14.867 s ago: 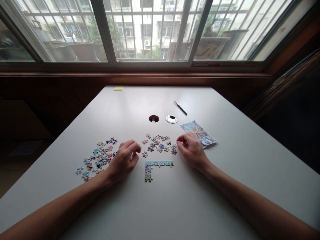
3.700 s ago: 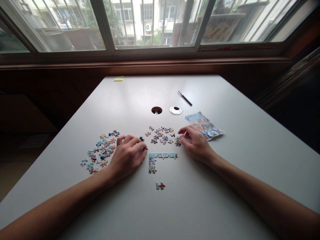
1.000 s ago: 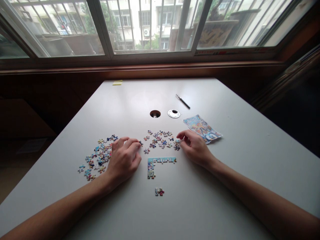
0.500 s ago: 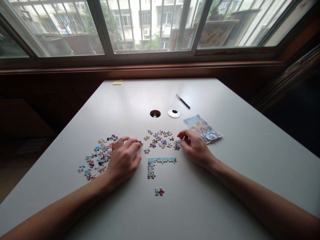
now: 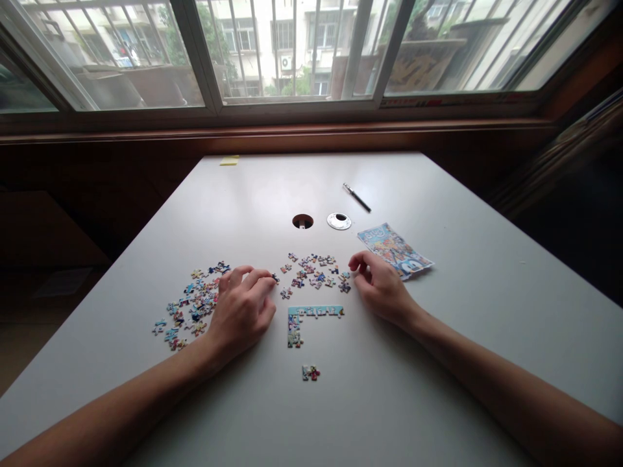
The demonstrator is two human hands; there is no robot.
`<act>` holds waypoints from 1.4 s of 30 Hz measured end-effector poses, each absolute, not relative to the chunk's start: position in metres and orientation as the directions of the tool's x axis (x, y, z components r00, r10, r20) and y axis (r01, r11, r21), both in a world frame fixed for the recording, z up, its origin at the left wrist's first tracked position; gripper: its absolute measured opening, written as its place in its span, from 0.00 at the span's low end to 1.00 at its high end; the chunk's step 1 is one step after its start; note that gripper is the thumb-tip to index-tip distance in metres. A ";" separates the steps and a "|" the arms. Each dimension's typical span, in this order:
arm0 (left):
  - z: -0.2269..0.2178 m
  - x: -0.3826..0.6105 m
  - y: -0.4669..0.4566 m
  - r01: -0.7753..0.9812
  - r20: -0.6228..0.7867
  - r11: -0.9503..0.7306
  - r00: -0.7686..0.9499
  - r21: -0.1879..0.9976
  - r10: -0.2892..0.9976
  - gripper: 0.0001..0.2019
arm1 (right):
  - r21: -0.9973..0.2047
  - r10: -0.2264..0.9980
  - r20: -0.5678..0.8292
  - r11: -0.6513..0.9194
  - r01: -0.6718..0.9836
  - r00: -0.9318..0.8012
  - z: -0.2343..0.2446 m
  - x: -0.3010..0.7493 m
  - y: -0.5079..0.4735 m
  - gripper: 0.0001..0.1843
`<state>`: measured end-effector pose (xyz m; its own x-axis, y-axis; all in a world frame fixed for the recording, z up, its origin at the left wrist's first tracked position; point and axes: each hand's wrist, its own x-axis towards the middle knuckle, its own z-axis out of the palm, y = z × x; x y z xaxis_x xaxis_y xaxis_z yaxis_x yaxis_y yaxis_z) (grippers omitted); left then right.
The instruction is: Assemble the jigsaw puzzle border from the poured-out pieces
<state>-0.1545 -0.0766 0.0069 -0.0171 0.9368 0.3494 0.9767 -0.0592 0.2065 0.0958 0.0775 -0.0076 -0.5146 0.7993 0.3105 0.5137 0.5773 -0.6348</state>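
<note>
My left hand [image 5: 244,301] rests on the table at the right edge of a loose heap of jigsaw pieces [image 5: 197,301], covering part of it. Its fingers are bent and apart, with the fingertips by a dark jigsaw piece [image 5: 275,278]. Loosely curled, my right hand [image 5: 378,280] lies beside a second scatter of pieces [image 5: 311,269]; nothing shows between its thumb and fingers. Between the hands and nearer me is a joined corner section of puzzle [image 5: 294,329], with a light blue top strip. Two small joined pieces [image 5: 310,373] lie below it.
A colourful picture sheet [image 5: 395,250] lies just beyond my right hand. Farther back are a pen [image 5: 357,197], a round metal cover [image 5: 339,221] and a cable hole [image 5: 302,221] in the white table [image 5: 438,389]. A yellow sticky note [image 5: 229,160] is at the far edge.
My right hand has shifted very slightly right, away from the scattered pieces. My left hand and the joined puzzle section stay as they were.
</note>
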 end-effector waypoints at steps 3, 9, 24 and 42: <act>0.008 -0.154 -0.078 0.978 0.383 -0.104 0.027 0.180 0.923 0.11 | -0.633 0.803 0.302 0.572 0.522 -0.514 -0.008 0.096 0.077 0.10; 0.002 -0.154 -0.081 0.927 0.388 -0.357 0.288 0.118 0.876 0.08 | -0.623 0.810 0.287 0.563 0.543 -0.511 -0.007 0.096 0.078 0.09; -0.002 -0.150 -0.087 0.763 0.579 -0.643 0.496 0.065 0.647 0.05 | -0.610 0.823 0.259 0.545 0.575 -0.505 -0.010 0.095 0.079 0.09; -0.011 -0.148 -0.091 0.701 0.603 -0.712 0.549 0.045 0.579 0.08 | -0.604 0.830 0.243 0.535 0.591 -0.502 -0.009 0.094 0.078 0.08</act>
